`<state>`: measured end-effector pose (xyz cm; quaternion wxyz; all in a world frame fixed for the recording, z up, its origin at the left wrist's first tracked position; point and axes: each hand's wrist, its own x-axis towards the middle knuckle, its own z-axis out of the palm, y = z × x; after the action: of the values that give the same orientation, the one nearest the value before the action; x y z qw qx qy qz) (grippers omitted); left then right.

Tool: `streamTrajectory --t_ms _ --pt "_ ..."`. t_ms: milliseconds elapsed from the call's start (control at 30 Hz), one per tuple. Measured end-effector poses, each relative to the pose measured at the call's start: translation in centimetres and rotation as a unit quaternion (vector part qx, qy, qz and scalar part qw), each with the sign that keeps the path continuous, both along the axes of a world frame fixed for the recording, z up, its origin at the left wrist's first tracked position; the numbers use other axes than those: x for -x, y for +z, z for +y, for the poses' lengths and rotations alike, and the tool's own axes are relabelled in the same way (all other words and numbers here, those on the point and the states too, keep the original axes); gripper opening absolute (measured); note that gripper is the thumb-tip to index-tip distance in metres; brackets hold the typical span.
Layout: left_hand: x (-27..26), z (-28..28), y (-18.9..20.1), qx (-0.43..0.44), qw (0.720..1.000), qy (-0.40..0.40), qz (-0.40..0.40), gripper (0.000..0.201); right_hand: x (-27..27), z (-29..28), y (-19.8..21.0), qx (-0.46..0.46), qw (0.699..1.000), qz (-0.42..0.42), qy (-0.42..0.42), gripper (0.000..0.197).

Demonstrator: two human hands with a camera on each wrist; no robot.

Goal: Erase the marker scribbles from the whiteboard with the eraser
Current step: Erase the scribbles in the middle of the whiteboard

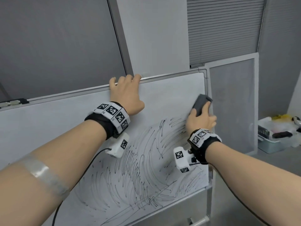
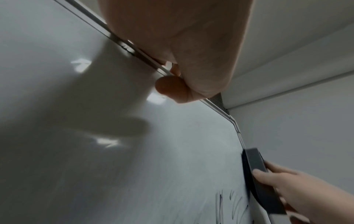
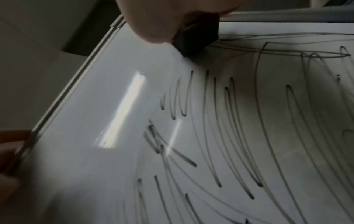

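Gripping the whiteboard along its top frame, the left hand has its fingers curled over the far side of the edge and its thumb lying against the front surface. The right hand grasps the dark grey eraser, thumb on its left side and fingers wrapped round the right, and holds it flat against the board close to the right frame, just above the uppermost black marker scribbles. These strokes cover the near right part of the board, while the far band under the top edge is clean.
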<state>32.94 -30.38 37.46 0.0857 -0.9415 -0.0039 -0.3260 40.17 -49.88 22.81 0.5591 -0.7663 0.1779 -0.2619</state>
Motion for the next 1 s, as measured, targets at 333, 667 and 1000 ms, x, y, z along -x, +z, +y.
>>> streamTrajectory --t_ms 333,667,1000 --pt "-0.2 0.0 -0.2 0.005 1.0 -0.018 -0.01 0.072 1.9 3.1 -0.8 0.115 0.983 -0.138 0.042 0.066" --pt "-0.4 0.2 -0.4 0.004 1.0 -0.022 -0.009 0.072 2.1 3.6 1.5 -0.031 0.999 -0.019 0.038 0.066" --pt "-0.2 0.4 -0.3 0.004 1.0 -0.026 -0.007 0.073 3.5 2.5 -6.2 -0.115 0.982 0.146 -0.009 0.067"
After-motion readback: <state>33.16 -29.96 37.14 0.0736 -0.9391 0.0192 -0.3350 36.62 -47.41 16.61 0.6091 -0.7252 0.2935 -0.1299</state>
